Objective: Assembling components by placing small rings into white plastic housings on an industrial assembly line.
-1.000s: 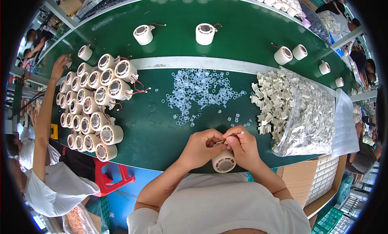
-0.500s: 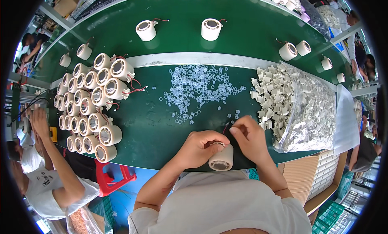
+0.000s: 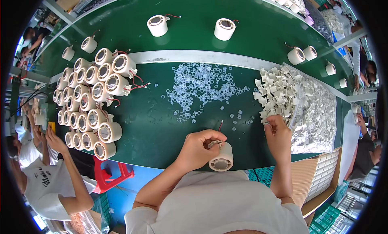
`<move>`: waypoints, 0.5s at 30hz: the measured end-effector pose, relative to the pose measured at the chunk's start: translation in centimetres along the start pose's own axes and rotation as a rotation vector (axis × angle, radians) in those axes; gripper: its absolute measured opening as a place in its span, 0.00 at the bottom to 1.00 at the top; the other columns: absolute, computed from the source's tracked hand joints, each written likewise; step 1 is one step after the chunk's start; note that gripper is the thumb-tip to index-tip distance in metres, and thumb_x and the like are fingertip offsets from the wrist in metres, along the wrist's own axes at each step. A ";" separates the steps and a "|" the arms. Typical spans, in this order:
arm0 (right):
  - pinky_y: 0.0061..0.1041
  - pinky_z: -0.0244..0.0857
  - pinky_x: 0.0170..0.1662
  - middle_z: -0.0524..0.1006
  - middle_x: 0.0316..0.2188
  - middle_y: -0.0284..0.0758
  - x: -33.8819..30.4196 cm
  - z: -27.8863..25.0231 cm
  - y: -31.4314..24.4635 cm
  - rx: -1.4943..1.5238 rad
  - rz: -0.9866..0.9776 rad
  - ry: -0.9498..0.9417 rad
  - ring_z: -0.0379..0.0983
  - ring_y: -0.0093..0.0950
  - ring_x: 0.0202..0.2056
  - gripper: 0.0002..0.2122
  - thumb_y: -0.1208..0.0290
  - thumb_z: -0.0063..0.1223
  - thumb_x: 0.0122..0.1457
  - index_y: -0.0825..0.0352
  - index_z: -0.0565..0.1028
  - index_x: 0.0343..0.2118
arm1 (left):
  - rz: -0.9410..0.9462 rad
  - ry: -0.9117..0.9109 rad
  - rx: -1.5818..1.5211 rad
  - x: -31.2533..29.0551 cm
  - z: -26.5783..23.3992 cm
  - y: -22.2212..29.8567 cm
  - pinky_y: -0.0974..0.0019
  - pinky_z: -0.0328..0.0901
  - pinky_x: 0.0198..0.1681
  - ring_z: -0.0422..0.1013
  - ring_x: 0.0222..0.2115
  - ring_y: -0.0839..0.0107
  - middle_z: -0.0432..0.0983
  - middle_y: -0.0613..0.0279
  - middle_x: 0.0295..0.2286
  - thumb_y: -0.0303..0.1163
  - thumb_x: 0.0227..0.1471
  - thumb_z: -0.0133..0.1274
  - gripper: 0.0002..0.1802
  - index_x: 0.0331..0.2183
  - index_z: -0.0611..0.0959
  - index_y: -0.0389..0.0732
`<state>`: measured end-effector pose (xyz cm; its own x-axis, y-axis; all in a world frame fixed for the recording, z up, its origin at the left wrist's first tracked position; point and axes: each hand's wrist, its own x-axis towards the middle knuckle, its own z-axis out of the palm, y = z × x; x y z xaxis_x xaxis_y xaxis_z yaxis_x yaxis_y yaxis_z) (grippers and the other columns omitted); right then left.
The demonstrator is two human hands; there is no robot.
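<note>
My left hand (image 3: 199,147) grips a cream cylindrical fan housing (image 3: 222,158) with a red and black lead, holding it at the near edge of the green table (image 3: 153,129). My right hand (image 3: 277,131) reaches to the right and pinches at the near edge of a heap of small white plastic connectors (image 3: 279,94) that spill from a clear bag (image 3: 315,117). Whether a connector sits between its fingers, I cannot tell. A scatter of tiny clear plastic rings (image 3: 198,88) lies beyond both hands.
A stack of several finished cream housings (image 3: 95,100) fills the left of the table. More single housings (image 3: 224,29) ride on the green belt behind a metal rail (image 3: 194,56). A person (image 3: 44,169) in white works at lower left beside a red stool (image 3: 109,175).
My right hand has left the housing and moved right to the connector heap. The left hand keeps the housing, now lower and turned. The person at left lowered a raised arm.
</note>
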<state>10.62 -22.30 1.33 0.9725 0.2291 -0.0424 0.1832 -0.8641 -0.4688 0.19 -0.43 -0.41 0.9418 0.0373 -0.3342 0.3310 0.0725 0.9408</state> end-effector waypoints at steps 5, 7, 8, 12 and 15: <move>0.17 0.65 0.34 0.76 0.30 0.33 -1.8 0.9 -2.7 0.947 -0.032 -0.235 0.71 0.22 0.30 0.10 0.88 0.52 0.48 0.71 0.74 0.34 | -0.025 0.041 0.012 0.1 0.5 -0.1 0.81 0.60 0.25 0.64 0.21 0.82 0.75 0.65 0.25 0.15 0.42 0.46 0.14 0.33 0.80 0.34; 0.16 0.66 0.35 0.76 0.30 0.33 -2.5 1.6 -4.1 1.048 -0.061 -0.297 0.71 0.21 0.31 0.10 0.89 0.51 0.48 0.71 0.74 0.34 | -0.008 0.042 -0.024 0.1 0.6 0.0 0.79 0.60 0.23 0.63 0.20 0.81 0.76 0.65 0.24 0.17 0.41 0.47 0.13 0.33 0.80 0.34; 0.16 0.65 0.34 0.76 0.30 0.34 -2.9 2.0 -4.5 1.071 -0.077 -0.357 0.71 0.21 0.30 0.11 0.89 0.51 0.48 0.71 0.75 0.34 | 0.001 0.042 -0.042 0.1 0.6 0.0 0.78 0.60 0.22 0.63 0.19 0.81 0.76 0.65 0.23 0.18 0.40 0.48 0.13 0.33 0.81 0.34; 0.16 0.64 0.32 0.75 0.29 0.35 -2.6 3.1 -4.7 0.967 -0.280 -0.349 0.70 0.21 0.29 0.12 0.89 0.52 0.46 0.68 0.76 0.34 | 0.023 0.002 -0.033 0.2 0.1 0.0 0.78 0.60 0.22 0.63 0.20 0.81 0.75 0.63 0.24 0.17 0.41 0.46 0.14 0.34 0.80 0.34; 0.16 0.63 0.31 0.74 0.29 0.35 -2.3 3.5 -4.9 0.833 -0.459 -0.275 0.69 0.21 0.28 0.13 0.89 0.52 0.46 0.66 0.77 0.33 | 0.037 -0.042 -0.007 0.2 -0.1 -0.1 0.80 0.60 0.23 0.64 0.21 0.81 0.75 0.62 0.25 0.15 0.42 0.44 0.15 0.35 0.79 0.33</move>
<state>6.97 -17.01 0.65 0.7457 0.6502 0.1451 0.2715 -0.0977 -0.9575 0.34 -0.32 -0.54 0.9551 -0.0019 -0.2962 0.2954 0.0789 0.9521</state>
